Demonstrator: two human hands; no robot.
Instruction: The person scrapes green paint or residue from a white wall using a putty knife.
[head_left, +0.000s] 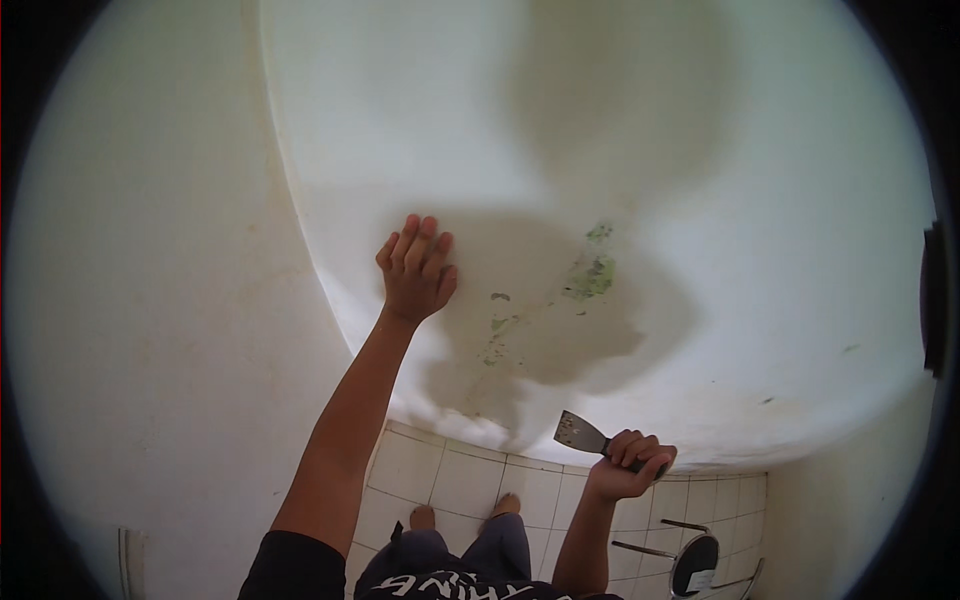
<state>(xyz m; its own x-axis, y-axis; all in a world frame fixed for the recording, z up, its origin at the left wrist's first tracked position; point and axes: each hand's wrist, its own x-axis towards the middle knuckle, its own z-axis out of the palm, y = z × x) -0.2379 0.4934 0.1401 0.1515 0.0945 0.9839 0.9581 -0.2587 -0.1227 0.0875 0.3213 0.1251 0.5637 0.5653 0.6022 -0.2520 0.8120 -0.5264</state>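
Note:
My left hand [413,268] rests against the white wall [800,290], fingers stretched out and a little apart, with nothing held. In my right hand [630,466] is a paint scraper [580,433], its fingers wrapped round the dark handle. The flat metal blade points up and left, spotted with pale bits, and seems apart from the wall. Between and above the hands, a green patch [592,276] shows where the white coat is gone. Smaller chipped green spots [497,327] lie lower left of it, nearer my left hand.
A side wall [170,300] meets this wall in a corner on the left. Below lies a white tiled floor [408,462], where my feet stand. A chair with a dark seat [693,563] and metal legs stands at the lower right. A dark object [933,300] is at the right edge.

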